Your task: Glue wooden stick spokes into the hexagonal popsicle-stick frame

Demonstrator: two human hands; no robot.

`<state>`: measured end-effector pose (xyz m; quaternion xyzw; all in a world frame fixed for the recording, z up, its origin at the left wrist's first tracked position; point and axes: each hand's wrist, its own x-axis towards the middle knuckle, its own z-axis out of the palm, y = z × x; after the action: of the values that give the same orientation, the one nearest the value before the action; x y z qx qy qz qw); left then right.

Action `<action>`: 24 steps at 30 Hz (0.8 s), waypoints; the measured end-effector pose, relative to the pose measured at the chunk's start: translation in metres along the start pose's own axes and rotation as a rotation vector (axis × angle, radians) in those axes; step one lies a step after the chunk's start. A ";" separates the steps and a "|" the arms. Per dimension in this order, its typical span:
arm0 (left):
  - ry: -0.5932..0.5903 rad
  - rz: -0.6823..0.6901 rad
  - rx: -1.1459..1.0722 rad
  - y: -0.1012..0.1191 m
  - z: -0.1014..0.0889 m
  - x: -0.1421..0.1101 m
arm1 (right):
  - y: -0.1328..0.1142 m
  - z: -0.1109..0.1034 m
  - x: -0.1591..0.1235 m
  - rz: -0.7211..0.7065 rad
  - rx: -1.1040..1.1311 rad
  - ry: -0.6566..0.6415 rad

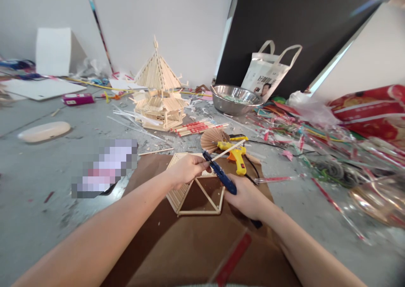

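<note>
My left hand [185, 169] is closed in a pinch on a thin wooden stick [228, 150] that points up and to the right. In my right hand [247, 196], shut, is a blue-handled cutter [220, 175] whose jaws meet the stick close to my left fingertips. Under both hands, on a brown cardboard sheet [190, 240], lies a flat stick-built frame [190, 190], partly filled with sticks at its left. A yellow glue gun [236, 152] rests just beyond.
A wooden stick pagoda model [158, 95] stands further back on the grey floor. Red-tipped sticks [198, 127], a steel bowl [236, 99], a white tote bag [268, 74], a folded paper fan [213, 138] and colourful wrappers [316, 139] crowd the right. A white oval lid [44, 131] lies left.
</note>
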<state>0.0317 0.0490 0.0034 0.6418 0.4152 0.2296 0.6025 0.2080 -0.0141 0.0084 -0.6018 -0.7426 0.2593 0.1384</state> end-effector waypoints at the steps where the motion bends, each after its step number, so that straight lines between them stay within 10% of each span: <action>1: 0.010 -0.002 0.020 -0.001 0.000 0.000 | 0.000 0.000 0.000 -0.002 0.004 -0.005; 16: 0.376 0.277 0.687 -0.005 0.010 -0.001 | -0.005 -0.002 0.002 0.054 0.116 -0.004; 24: 0.236 0.289 0.406 0.003 0.002 0.000 | -0.005 -0.005 -0.001 0.000 0.099 0.010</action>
<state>0.0341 0.0486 0.0059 0.7708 0.4243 0.2982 0.3701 0.2072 -0.0150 0.0155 -0.5957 -0.7280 0.2927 0.1716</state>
